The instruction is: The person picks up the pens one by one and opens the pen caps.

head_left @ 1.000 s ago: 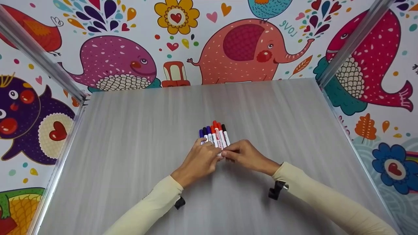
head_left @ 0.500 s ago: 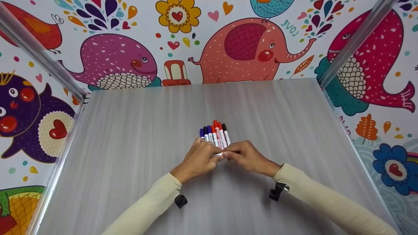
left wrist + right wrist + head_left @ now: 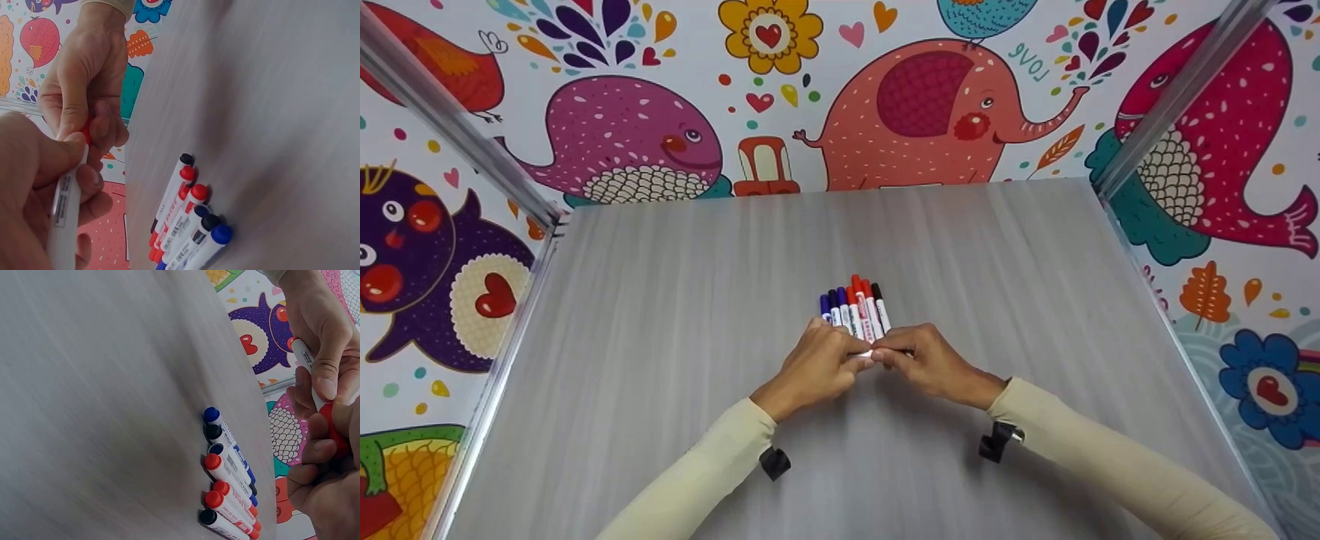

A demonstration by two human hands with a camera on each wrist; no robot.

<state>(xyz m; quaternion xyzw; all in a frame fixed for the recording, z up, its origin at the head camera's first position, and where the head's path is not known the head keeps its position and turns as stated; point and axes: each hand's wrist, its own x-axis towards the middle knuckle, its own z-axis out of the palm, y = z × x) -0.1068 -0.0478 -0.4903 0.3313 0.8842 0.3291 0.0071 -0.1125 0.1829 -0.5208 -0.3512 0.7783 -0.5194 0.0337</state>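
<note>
In the right wrist view, my left hand (image 3: 816, 367) holds the white barrel of a marker (image 3: 65, 216), thumb on top and fingers curled beneath. My right hand (image 3: 936, 364) grips the red cap (image 3: 336, 439) at the marker's other end. The two hands meet, with fingertips almost touching where cap and barrel join. Whether the cap is seated or loose cannot be seen under the fingers. Just beyond the hands lies a row of several white markers (image 3: 864, 313) with blue, black and red caps, side by side on the table. In the head view, the hands hide their near ends.
The grey wood-grain table (image 3: 682, 300) spreads around the hands. Metal rails (image 3: 487, 420) edge it at the sides, and printed cartoon panels (image 3: 780, 97) rise at the back and both sides. A black wrist mount (image 3: 996, 441) hangs under the right sleeve.
Both hands stay together over the same spot. The left hand has turned slightly, and a bit of white barrel now shows between the hands. The markers on the table have not moved.
</note>
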